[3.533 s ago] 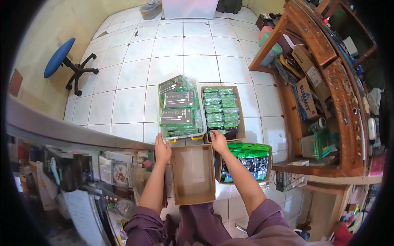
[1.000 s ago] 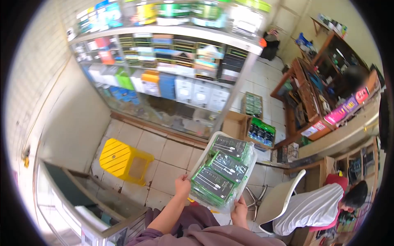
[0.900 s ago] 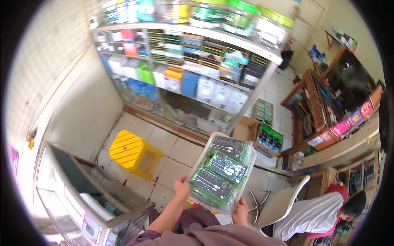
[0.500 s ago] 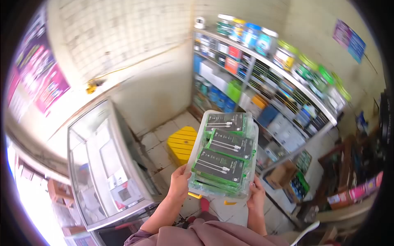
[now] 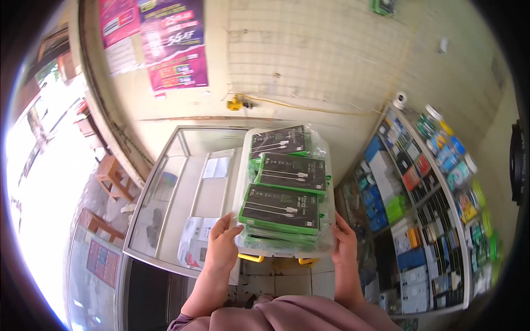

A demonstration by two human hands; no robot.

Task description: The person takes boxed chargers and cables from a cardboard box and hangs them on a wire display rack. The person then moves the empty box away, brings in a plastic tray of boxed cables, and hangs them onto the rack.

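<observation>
A whitish plastic tub point(image 5: 243, 172) with yellow handles point(image 5: 251, 257) is held out before my body. Stacks of black-and-green USB cable boxes point(image 5: 280, 209) in clear wrapping fill it, the printed white cables facing up. My left hand point(image 5: 222, 245) grips the near left side of the tub, thumb over the edge. On the opposite side my right hand point(image 5: 345, 243) holds the near right edge, its fingers partly hidden by the tub and wrapping. Beyond and to the left of the tub stands a glass display case point(image 5: 190, 193), partly covered by it in view.
A shelf unit point(image 5: 436, 220) packed with small boxes stands to the right, with lidded jars point(image 5: 455, 151) along its top. Wooden stools point(image 5: 113, 176) are outside the doorway at left. A yellow socket point(image 5: 234, 103) with a cable hangs on the wall near posters point(image 5: 174, 44).
My view has turned left, so the display case now lies behind the tub and the shelves have shifted right. Both hands keep hold of the tub, now over the case's right side.
</observation>
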